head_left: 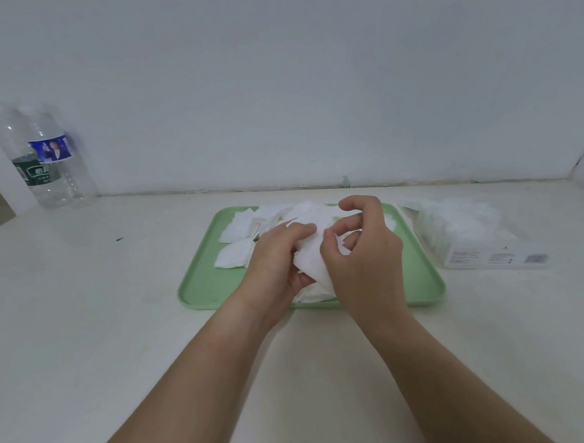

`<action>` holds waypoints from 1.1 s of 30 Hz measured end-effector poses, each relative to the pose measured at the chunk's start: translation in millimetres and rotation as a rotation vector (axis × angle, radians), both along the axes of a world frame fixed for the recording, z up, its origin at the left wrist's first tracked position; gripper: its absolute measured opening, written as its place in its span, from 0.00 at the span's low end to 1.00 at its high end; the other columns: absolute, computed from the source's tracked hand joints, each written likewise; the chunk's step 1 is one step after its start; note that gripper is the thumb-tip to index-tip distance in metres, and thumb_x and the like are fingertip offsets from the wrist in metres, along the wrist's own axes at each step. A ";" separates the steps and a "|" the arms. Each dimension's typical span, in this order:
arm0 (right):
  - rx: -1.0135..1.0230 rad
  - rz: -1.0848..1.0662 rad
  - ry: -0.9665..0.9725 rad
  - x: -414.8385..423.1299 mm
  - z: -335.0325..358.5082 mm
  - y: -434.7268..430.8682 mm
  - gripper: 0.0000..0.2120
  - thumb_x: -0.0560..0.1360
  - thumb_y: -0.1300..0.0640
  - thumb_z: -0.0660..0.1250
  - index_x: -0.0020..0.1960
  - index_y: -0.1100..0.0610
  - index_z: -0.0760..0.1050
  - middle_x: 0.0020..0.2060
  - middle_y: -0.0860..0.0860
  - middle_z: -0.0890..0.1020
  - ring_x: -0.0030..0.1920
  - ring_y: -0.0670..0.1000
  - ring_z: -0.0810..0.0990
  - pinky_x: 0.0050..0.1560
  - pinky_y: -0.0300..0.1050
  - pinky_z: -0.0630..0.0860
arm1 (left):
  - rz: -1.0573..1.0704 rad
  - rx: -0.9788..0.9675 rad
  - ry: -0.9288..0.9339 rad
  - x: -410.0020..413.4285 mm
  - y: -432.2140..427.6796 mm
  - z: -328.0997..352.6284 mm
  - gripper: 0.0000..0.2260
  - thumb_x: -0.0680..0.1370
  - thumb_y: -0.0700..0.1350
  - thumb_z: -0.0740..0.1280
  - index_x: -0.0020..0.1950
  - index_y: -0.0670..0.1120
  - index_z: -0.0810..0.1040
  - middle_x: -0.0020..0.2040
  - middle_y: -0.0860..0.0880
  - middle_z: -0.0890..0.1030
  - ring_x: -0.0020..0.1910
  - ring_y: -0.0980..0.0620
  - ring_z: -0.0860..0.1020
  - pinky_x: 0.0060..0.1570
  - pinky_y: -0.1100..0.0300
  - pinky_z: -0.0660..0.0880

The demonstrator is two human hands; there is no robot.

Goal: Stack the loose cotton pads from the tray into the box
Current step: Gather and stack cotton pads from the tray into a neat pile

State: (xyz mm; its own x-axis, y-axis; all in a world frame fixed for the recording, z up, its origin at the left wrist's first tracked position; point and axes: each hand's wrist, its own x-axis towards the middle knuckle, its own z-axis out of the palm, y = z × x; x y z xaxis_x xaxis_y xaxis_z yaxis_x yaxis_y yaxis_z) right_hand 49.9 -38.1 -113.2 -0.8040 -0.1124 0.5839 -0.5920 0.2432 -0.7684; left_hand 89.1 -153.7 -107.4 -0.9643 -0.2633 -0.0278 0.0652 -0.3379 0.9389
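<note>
The table [87, 314] lies open at lower left and lower right of the frame, with the tray [203, 285] of pads [237, 228] blocking the centre, the box [486, 256] just right of it, and two bottles [47, 171] at far left by the wall [278, 88].

left hand [279, 258] centre frame, fingers curled round cotton pads [312, 264] | right hand [362, 251] beside it, pinching same pads | both forearms rise from bottom edge

Matt green plastic tray [199, 285], soft white cotton pads [237, 254].
</note>
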 end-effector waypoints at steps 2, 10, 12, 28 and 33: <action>-0.002 -0.003 0.004 0.4 0.1 -0.3 0.17 0.74 0.63 0.69 0.56 0.47 0.69 0.38 0.43 0.80 0.38 0.43 0.77 0.40 0.29 0.69 | 0.025 0.054 -0.015 -0.1 -0.4 0.3 0.16 0.79 0.41 0.62 0.60 0.30 0.76 0.61 0.29 0.79 0.52 0.40 0.83 0.48 0.49 0.80; -0.027 0.009 -0.018 0.8 0.4 -0.1 0.15 0.74 0.62 0.70 0.57 0.51 0.71 0.37 0.42 0.81 0.36 0.43 0.77 0.38 0.28 0.69 | 0.080 0.063 -0.038 -0.6 1.2 1.3 0.11 0.82 0.40 0.58 0.50 0.39 0.79 0.46 0.39 0.86 0.45 0.41 0.85 0.49 0.48 0.80; -0.034 0.017 -0.034 1.4 1.1 0.1 0.15 0.74 0.61 0.70 0.58 0.51 0.71 0.37 0.42 0.81 0.36 0.43 0.77 0.39 0.29 0.69 | 0.113 0.031 -0.045 -1.3 1.3 1.1 0.12 0.82 0.40 0.57 0.54 0.38 0.79 0.49 0.36 0.85 0.49 0.40 0.85 0.51 0.45 0.80; -0.148 0.211 -0.278 -1.8 5.3 9.1 0.14 0.72 0.58 0.76 0.54 0.47 0.76 0.44 0.46 0.82 0.36 0.49 0.79 0.42 0.40 0.76 | 0.253 -0.049 -0.006 -3.5 -17.3 -0.9 0.11 0.82 0.40 0.67 0.64 0.40 0.79 0.55 0.41 0.86 0.49 0.45 0.85 0.47 0.52 0.83; -0.182 0.391 -0.447 -4.8 10.3 18.8 0.11 0.72 0.62 0.76 0.53 0.54 0.81 0.41 0.52 0.86 0.40 0.47 0.83 0.43 0.38 0.77 | 0.397 -0.033 0.043 -4.1 -27.0 1.1 0.10 0.81 0.40 0.68 0.61 0.39 0.80 0.57 0.39 0.84 0.48 0.46 0.83 0.50 0.51 0.80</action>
